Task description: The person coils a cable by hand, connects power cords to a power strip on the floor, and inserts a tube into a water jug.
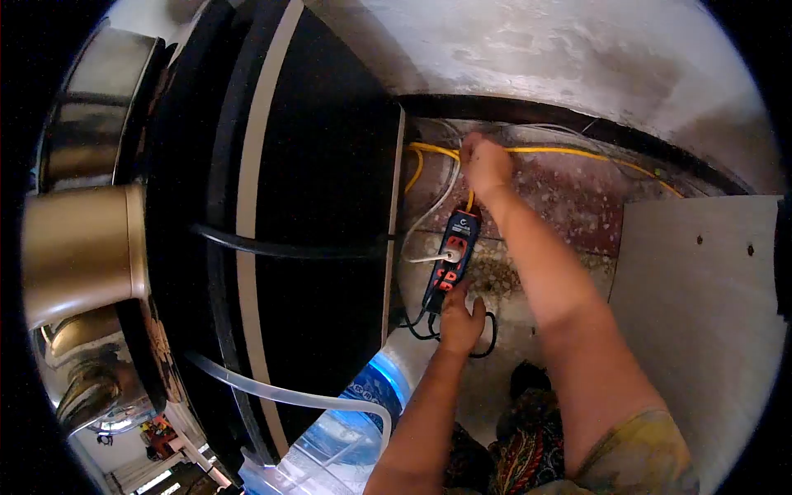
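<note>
A dark power strip (440, 285) with orange-red sockets lies on the floor, and a white plug (452, 254) sits in one of its sockets. My left hand (462, 319) is at the strip's lower end, thumb apart from the other fingers, touching or just beside it. Above the strip's upper end, my right hand (485, 161) is closed at the yellow cable (544, 150); its fingertips are partly hidden, and what they pinch cannot be made out. A white cord (435, 206) curves from the plug up toward that hand.
A black cabinet (330, 165) with hoses across it stands at left. A pale board (693, 272) leans at right. The stained wall (569, 49) rises behind the floor. A blue water bottle (363, 421) stands below the cabinet, and a black cable (493, 334) loops near my left hand.
</note>
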